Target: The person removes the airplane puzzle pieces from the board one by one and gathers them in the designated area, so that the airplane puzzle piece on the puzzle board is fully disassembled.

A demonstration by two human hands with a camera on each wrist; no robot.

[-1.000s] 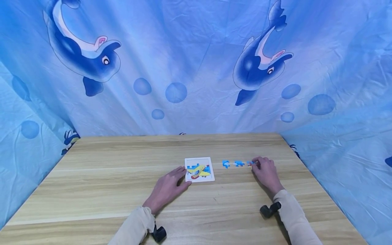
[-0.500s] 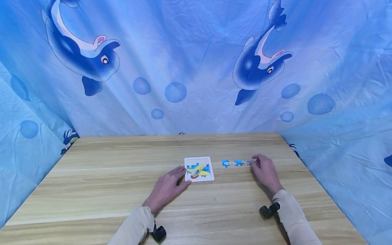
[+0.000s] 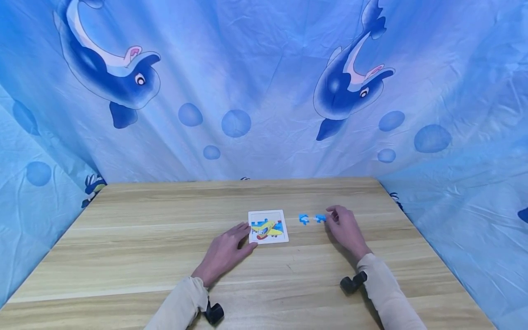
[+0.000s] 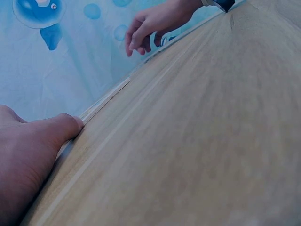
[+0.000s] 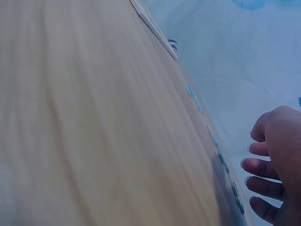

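My left hand [image 3: 226, 254] rests at the left side of a small white-framed jigsaw board [image 3: 268, 241]. Its fingers touch the left edge and its thumb lies at the near left corner. Partly assembled on the board is a yellow airplane picture. My right hand [image 3: 346, 231] hovers over the right end of a row of loose pieces, fingers loosely bent with nothing between them in the right wrist view. One blue puzzle piece [image 3: 303, 219] lies right of the board, and a second blue piece [image 3: 319, 218] is just left of the right fingertips. Another piece [image 5: 237, 197] lies below that hand, hidden in the head view.
The wooden table [image 3: 165, 211] reaches back to a blue dolphin-print cloth [image 3: 264, 91], which also hangs at both sides. A black wrist camera [image 3: 214, 314] sits by the left cuff, another camera [image 3: 352, 283] by the right.
My right hand has lifted off the rightmost piece and shifted left toward the middle piece, covering the rightmost one from the head view. The left hand and the board stay put.
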